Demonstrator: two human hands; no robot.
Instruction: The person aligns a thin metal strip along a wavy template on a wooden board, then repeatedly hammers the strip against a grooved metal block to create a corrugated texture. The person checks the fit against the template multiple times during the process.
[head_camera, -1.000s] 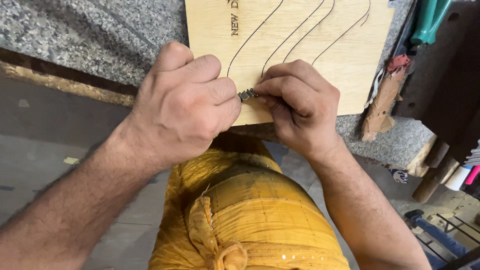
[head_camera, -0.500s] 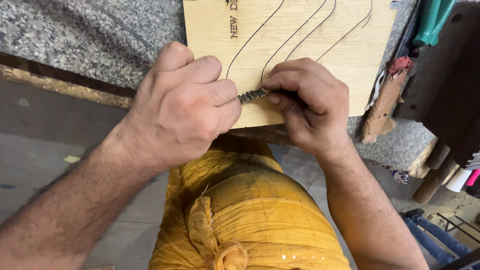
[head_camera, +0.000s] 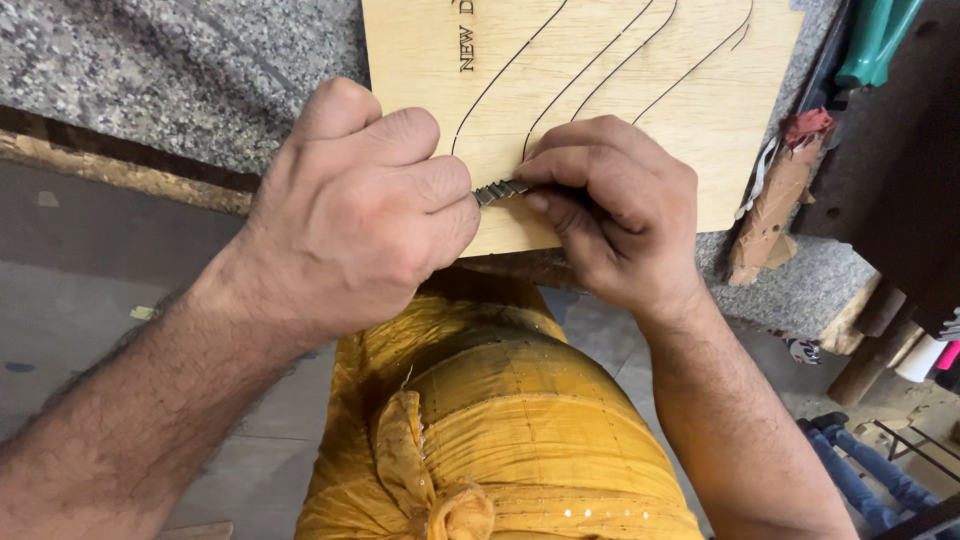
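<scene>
Both hands work at the near edge of a pale plywood board (head_camera: 560, 120), which lies on a speckled grey stone slab (head_camera: 180, 70) and overhangs that slab's near edge a little. The board is cut with several thin, dark, curved slots that sweep from its near edge up toward its far right corner. The left hand (head_camera: 360, 210) is curled into a loose fist, fingers folded under, and a short ridged metal strip (head_camera: 497, 190) comes out from between its thumb and forefinger; how much of the strip is hidden inside the fist cannot be told. The right hand (head_camera: 615, 215) is also nearly closed, its thumb and first fingers pinching the other end of the same strip and pressing down on the board just where one slot meets the near edge. The strip lies almost flat, touching the board's surface between the two hands. By the look of it, the step in hand is setting the strip into the start of a slot; the next move would call for lining its thin edge up with the slot and pressing it down evenly while the left hand feeds and steadies it, so it neither kinks nor skips out. Beyond the board's right edge a scrap of brown cardboard (head_camera: 770, 200) hangs off the slab's corner, and a green-handled tool (head_camera: 875, 40) lies near the far right. Below the hands is the person's yellow cloth garment (head_camera: 500, 430).
</scene>
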